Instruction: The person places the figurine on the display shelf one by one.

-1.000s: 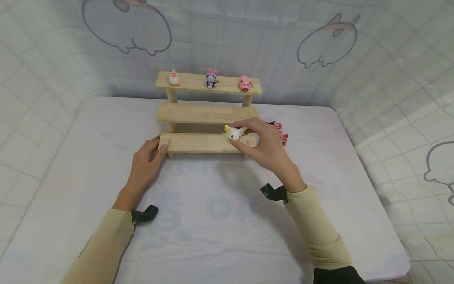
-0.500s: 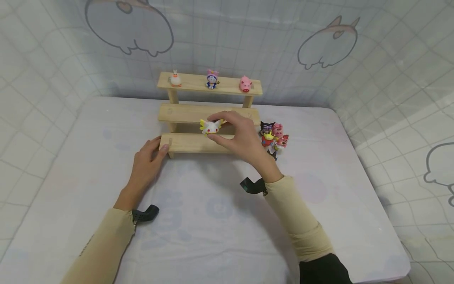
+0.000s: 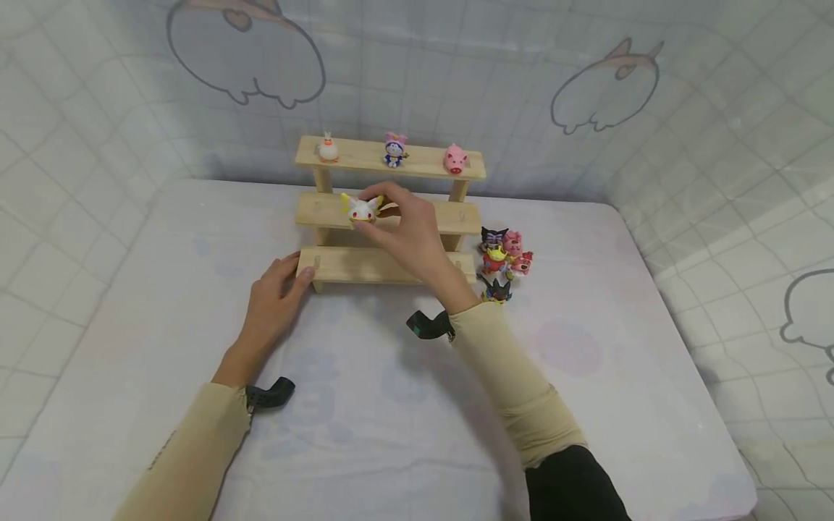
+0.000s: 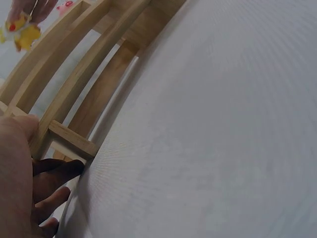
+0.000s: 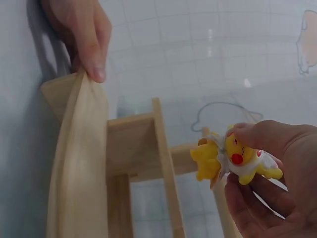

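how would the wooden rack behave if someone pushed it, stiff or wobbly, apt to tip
The rack looks all wood, so it is probably stiff. Its stepped shape spreads the base, so sliding seems likelier than tipping, especially with the left hand gripping one end. A hard shove might topple the pig standing on its top plank.

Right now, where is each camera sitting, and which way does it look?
Head: worn on the person's head, looking forward and down at the three-tier wooden shelf; the left hand, right hand and tan sleeves show.
Left wrist: worn there, looking along the shelf and white tablecloth; the left hand shows close up, part of the right hand at the top.
Right wrist: worn there, looking at the yellow-and-white figurine in the right hand; the left hand shows beyond.
Shared: both wrist views show the shelf and figurine.
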A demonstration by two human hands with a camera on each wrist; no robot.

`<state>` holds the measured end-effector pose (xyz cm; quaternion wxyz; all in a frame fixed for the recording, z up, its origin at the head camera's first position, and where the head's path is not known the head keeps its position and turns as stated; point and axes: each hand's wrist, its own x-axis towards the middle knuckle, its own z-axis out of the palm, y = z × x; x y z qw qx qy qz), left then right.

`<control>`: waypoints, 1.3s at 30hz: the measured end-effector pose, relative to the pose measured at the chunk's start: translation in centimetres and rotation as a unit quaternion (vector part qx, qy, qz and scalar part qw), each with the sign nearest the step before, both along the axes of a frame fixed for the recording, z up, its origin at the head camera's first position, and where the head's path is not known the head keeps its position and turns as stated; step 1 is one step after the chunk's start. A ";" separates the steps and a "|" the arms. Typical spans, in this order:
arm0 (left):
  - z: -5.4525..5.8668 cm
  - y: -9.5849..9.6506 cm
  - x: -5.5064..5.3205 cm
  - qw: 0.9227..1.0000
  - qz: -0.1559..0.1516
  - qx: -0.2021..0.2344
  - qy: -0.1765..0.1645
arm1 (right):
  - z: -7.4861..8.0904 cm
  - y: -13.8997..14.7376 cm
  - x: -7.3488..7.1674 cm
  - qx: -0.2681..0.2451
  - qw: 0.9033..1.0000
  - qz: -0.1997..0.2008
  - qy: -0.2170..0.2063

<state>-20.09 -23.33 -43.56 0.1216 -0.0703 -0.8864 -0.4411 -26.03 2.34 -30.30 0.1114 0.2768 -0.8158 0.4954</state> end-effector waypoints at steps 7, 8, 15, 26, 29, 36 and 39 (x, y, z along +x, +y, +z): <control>0.0 0.1 0.0 1.000 -0.001 0.007 0.004 | -0.9 -1.5 -0.8 0.003 1.000 -0.009 0.000; 0.0 0.0 0.0 1.000 -0.001 0.008 0.005 | -1.0 -1.7 -0.9 0.001 1.000 -0.007 0.000; -0.1 0.0 -0.1 1.000 -0.005 0.004 0.003 | -1.4 -2.4 -1.2 -0.005 1.000 -0.017 -0.006; 0.0 -0.1 0.1 1.000 -0.002 -0.003 0.001 | -1.3 -3.0 -1.6 0.037 0.999 -0.016 -0.017; 0.1 0.0 0.2 1.000 0.000 -0.002 0.003 | -1.3 -3.2 -1.8 0.039 0.999 -0.019 -0.026; 0.3 0.0 0.2 1.000 0.001 0.000 0.006 | -1.2 -3.9 -2.1 0.032 0.999 -0.007 -0.015; 0.2 0.0 0.2 1.000 0.003 0.001 0.006 | -1.3 -4.3 -2.2 0.029 0.999 -0.005 -0.017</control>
